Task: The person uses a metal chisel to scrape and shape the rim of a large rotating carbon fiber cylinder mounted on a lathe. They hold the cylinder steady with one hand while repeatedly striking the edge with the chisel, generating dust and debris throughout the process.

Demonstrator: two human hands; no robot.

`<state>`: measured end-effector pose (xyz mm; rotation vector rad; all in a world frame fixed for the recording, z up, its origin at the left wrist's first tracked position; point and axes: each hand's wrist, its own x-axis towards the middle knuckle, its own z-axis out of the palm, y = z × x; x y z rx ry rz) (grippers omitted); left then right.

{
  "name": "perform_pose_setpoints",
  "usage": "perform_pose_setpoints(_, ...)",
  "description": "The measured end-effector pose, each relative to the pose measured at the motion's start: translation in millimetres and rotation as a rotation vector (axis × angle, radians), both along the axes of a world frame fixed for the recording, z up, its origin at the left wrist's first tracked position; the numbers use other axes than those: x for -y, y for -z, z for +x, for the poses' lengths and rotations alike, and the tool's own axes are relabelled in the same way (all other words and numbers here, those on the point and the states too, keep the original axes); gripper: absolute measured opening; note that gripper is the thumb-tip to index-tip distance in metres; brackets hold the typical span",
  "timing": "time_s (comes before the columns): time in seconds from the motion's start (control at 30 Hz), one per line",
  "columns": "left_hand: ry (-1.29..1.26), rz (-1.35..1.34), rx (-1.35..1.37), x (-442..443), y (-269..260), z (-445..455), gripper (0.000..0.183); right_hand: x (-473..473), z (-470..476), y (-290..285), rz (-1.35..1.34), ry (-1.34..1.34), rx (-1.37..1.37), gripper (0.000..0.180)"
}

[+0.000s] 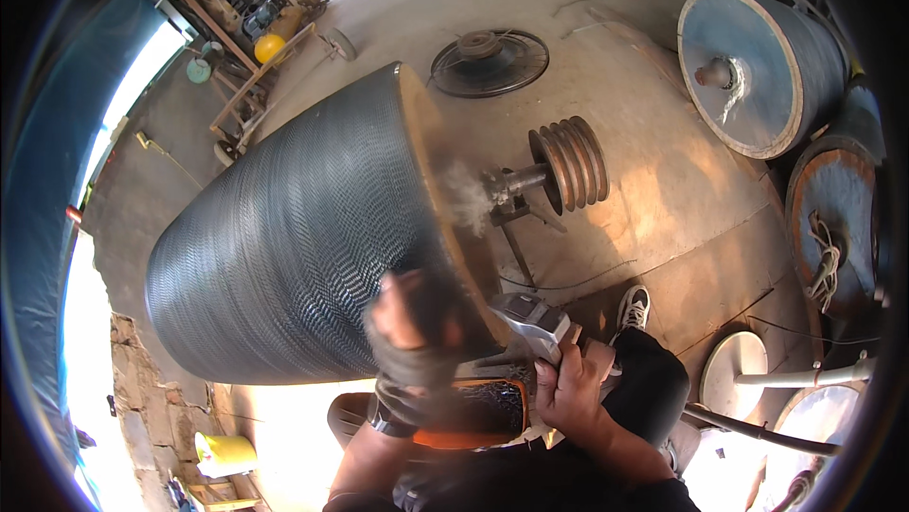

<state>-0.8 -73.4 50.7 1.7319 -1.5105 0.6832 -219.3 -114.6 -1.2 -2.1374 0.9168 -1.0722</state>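
Note:
Before me lies a large tapered drum (pixel 284 242), its side closely covered with rows of small dark metal teeth or pins. My left hand (pixel 415 327), in a worn dark glove with bare fingertips, is blurred at the drum's near right edge; whether it holds anything cannot be told. To its right, my right hand (pixel 579 377) is closed around a metal tool with a blocky silver head (pixel 532 320), close to the drum's rim. An orange container (pixel 472 434) with small dark pieces inside sits between my forearms, below the drum.
A grooved pulley (pixel 572 165) sits on the drum's shaft, above a metal stand (pixel 518 249). A spoked wheel (pixel 490 61) lies on the floor beyond. Other drums (pixel 742 72) stand at the right. A wheeled frame (pixel 263 79) is at upper left, and a yellow bucket (pixel 227 454) at lower left.

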Motion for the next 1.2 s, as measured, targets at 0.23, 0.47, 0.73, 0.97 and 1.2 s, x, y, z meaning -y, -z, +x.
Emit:
perform_pose_setpoints(0.23, -0.310, -0.149, 0.208, 21, 9, 40, 0.058, -4, 2, 9, -0.127, 0.031, -0.064, 0.025)
perform_pose_setpoints(0.47, -0.265, -0.138, 0.155, 25, 11, 40, 0.061, -10, -7, 18, 0.002, 0.054, 0.054, 0.033)
perform_pose_setpoints(0.73, -0.240, -0.187, 0.205, 31, 11, 45, 0.053, -12, -3, 19, -0.006, 0.075, 0.336, 0.024)
perform_pose_setpoints(0.97, -0.249, -0.194, 0.220, 31, 8, 48, 0.052, -7, 5, 16, 0.000, 0.010, 0.070, 0.027)
perform_pose_setpoints(1.2, -0.251, -0.159, 0.175, 32, 2, 43, 0.050, 5, 18, 23, -0.152, 0.052, -0.286, 0.033)
